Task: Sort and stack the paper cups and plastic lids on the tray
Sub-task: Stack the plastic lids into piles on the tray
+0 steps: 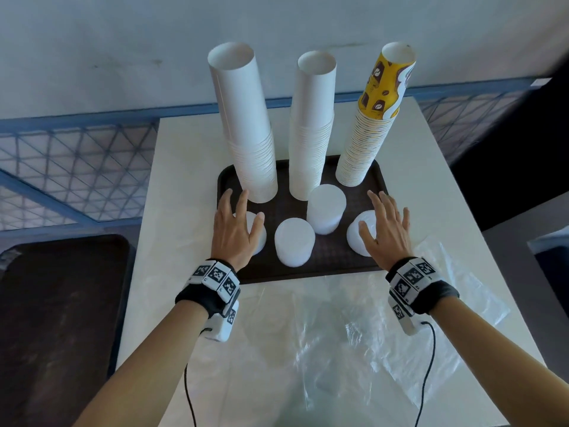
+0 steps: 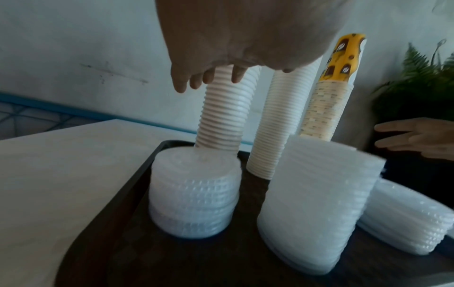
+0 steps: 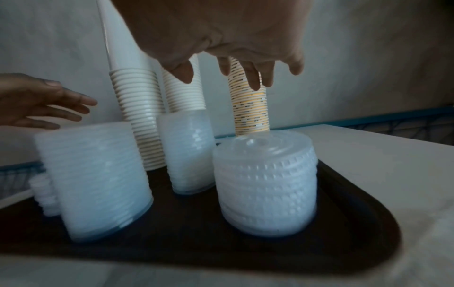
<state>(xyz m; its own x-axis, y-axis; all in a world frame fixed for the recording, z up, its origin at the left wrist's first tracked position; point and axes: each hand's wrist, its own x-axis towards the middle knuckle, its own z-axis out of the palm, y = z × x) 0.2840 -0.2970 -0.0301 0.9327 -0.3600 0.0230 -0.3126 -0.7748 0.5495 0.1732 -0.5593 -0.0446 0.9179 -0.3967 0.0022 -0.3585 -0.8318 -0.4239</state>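
We see a dark brown tray (image 1: 354, 263) on a white table (image 1: 172, 211), and on it everything of the task stands sorted. Along the tray's far edge rise three upside-down stacks of paper cups: a tall white one (image 1: 246, 124) toward 11 o'clock, a second white one (image 1: 311, 127) at 12 o'clock, and a yellow-printed stack (image 1: 369, 131) toward 1 o'clock, all three leaning a little. In front of them stand four stacks of translucent plastic lids: one at 9 o'clock (image 1: 258, 238), a second toward 7 o'clock (image 1: 294, 243), a taller third (image 1: 326, 208) near the tray's middle just in front of the middle cup stack, and a fourth at 3 o'clock (image 1: 358, 238). Our left hand (image 1: 235, 226) hangs above the 9 o'clock lid stack with its fingers straight, spread and holding nothing; in the left wrist view a clear gap shows between the fingers (image 2: 180, 81) and the lids below. Our right hand (image 1: 386, 228) hangs likewise over the 3 o'clock lid stack, fingers (image 3: 254, 77) loose and spread, gripping nothing. Clear plastic sheeting (image 1: 354, 334) lies crumpled on the table at 6 o'clock of the tray. A second dark tray (image 1: 55, 318) sits off the table's left side.
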